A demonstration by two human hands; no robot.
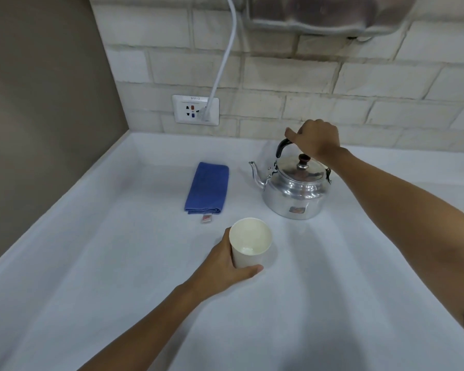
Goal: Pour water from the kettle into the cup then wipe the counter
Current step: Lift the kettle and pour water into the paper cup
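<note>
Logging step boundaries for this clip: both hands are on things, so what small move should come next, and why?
Probably lift the shiny metal kettle and bring its spout over the white paper cup. The right hand already grips the kettle's black handle while it sits on the white counter; the left hand steadies the cup, which looks almost empty.

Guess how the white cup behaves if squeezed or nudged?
The cup looks like thin paper, so probably light and easy to crush. It is tall, narrow-based and nearly empty, so likely tippy; the left hand wrapped around it should steady it. The counter looks smooth, so it may slide.
</note>
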